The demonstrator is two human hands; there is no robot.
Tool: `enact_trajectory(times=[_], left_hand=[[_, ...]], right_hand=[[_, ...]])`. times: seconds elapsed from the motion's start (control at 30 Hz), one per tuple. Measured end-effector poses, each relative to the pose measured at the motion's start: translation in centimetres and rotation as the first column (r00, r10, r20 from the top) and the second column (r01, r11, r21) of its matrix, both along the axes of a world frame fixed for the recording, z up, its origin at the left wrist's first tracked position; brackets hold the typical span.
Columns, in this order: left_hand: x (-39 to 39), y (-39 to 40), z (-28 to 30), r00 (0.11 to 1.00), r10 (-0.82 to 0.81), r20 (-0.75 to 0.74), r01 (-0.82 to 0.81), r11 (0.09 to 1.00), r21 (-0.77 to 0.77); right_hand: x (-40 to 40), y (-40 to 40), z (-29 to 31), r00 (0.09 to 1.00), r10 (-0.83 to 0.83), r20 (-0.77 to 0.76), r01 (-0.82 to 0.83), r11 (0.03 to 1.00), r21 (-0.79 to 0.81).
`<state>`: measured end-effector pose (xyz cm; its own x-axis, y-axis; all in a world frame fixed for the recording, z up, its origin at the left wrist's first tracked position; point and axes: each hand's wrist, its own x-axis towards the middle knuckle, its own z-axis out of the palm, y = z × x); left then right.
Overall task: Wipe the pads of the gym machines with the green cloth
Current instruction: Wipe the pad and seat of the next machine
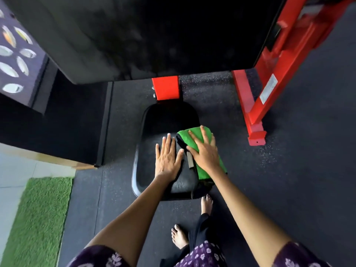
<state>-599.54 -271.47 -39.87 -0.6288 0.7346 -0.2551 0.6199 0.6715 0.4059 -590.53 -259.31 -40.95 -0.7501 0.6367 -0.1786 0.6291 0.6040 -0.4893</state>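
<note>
Hands both flat on the black seat pad (154, 132) of a red-framed machine (256, 105). Right hand (205, 153) lies spread on the green cloth (200, 166), fingers straight, pressing down, nothing curled round it, so no real grip, just palm pressure. Left hand (167, 160) lies open on bare vinyl just beside the cloth, fingers straight, holding nothing, prob. bracing.

Cloth sits along the pad's right edge, folded, w/ a dark underside or second layer showing at its left fold and a small tan tag or label (190, 160) poking out between the two hands; can't tell exactly what that bit is. Near end of the cloth hangs past the pad's right-front corner.

Risks from here, as I judge them:
- Cloth slips off the right edge. It's only pinned by a flat palm and already overhangs; a stroke toward that edge could push it onto the floor (289, 170).
- Folded layers slide apart under pressure, so the hand skids over the cloth and the pad gets wiped patchily.
- Pad's far end and left side may get missed; the cloth covers only the right strip now.
- Person's bare feet (179, 236) stand close under the pad's front edge, w/ weight leaning on both arms. If the left palm slips on slick vinyl, balance goes fwd.
- Big dark back pad (154, 35) hangs overhead, near the head when leaning in.
</note>
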Motion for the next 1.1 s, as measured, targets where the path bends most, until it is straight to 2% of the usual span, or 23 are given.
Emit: enact_trajectory(times=[0.13, 0.23, 0.33, 0.43, 0.53, 0.67, 0.8, 0.97, 1.1], left_hand=[[0.8, 0.8, 0.1, 0.997, -0.003, -0.081, -0.003, 0.996, -0.085], [0.8, 1.0, 0.1, 0.996, 0.019, -0.085, -0.026, 0.997, -0.079], [0.8, 1.2, 0.0, 0.995, 0.036, -0.09, -0.041, 0.997, -0.063], [0.8, 1.1, -0.2, 0.995, 0.042, -0.093, -0.046, 0.998, -0.049], [0.8, 1.2, -0.3, 0.994, 0.048, -0.096, -0.05, 0.998, -0.025], [0.8, 1.1, -0.4, 0.994, 0.066, -0.083, -0.064, 0.998, 0.028], [0.6, 1.2, -0.5, 0.995, 0.06, -0.076, -0.055, 0.997, 0.055], [0.5, 1.1, -0.6, 0.995, 0.084, -0.058, -0.077, 0.991, 0.111], [0.5, 1.0, -0.8, 0.988, 0.152, 0.038, -0.156, 0.951, 0.268]], right_hand=[[5.1, -3.6, -1.4, 0.977, -0.024, -0.214, 0.034, 0.999, 0.042], [5.1, -3.4, -2.3, 0.957, -0.083, -0.277, 0.086, 0.996, -0.002], [1.5, 0.4, -2.9, 0.962, -0.155, -0.224, 0.128, 0.983, -0.128], [-3.1, 4.2, -2.8, 0.982, -0.141, -0.127, 0.119, 0.978, -0.171], [-4.6, 5.0, -1.9, 0.991, -0.115, -0.065, 0.106, 0.986, -0.127], [0.4, 0.8, -1.5, 0.985, -0.007, -0.174, 0.006, 1.0, -0.006], [3.3, -1.5, -1.7, 0.99, -0.025, -0.136, 0.027, 1.0, 0.013], [-2.5, 2.4, -0.9, 0.998, -0.053, 0.016, 0.054, 0.998, -0.041], [-7.3, 4.2, 0.3, 0.982, -0.003, 0.19, -0.011, 0.997, 0.075]])
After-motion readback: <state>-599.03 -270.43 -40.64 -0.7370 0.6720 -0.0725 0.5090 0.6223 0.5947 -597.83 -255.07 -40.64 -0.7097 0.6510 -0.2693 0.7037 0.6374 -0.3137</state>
